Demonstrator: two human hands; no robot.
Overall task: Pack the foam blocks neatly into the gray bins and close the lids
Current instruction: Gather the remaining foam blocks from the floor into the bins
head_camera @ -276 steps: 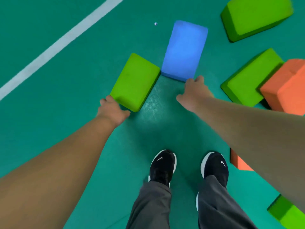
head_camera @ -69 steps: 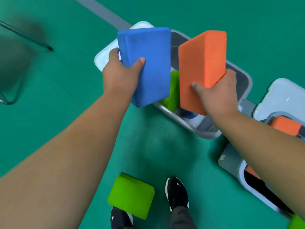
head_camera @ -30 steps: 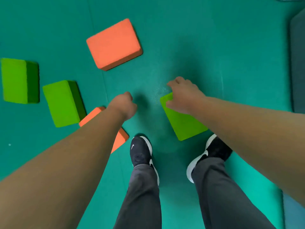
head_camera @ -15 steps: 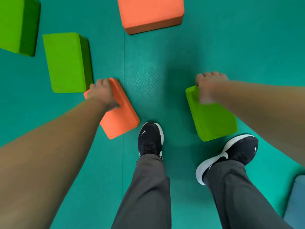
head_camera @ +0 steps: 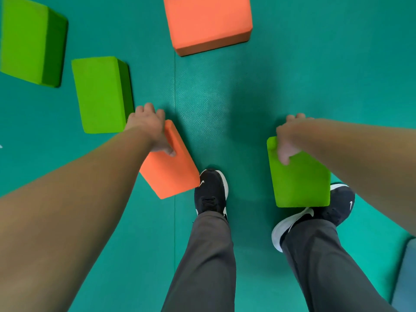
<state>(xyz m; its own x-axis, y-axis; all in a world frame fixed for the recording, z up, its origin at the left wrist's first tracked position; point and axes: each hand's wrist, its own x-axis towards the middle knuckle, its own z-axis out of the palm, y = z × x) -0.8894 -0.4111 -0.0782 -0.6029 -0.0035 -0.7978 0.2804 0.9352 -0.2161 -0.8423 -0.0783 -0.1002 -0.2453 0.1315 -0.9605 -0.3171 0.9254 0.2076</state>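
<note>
A: What have the fingers got?

B: I see the left hand [head_camera: 147,126] clamped over the far end of a small orange foam block [head_camera: 168,163], thumb pressed on its top face. The right hand [head_camera: 288,140] is clamped the same way on a green foam block [head_camera: 300,179], fingers [head_camera: 295,117] curled over its far edge.

A: And where do the blocks lie?

B: Both sit low over the green floor mat [head_camera: 225,104], just ahead of my black shoes [head_camera: 211,190]; I cannot tell whether they touch it. A second green block [head_camera: 99,93] lies just beside the left hand, a third [head_camera: 29,39] farther left, and a bigger orange block [head_camera: 207,21] well ahead. No gray bin is clearly in view.
</note>
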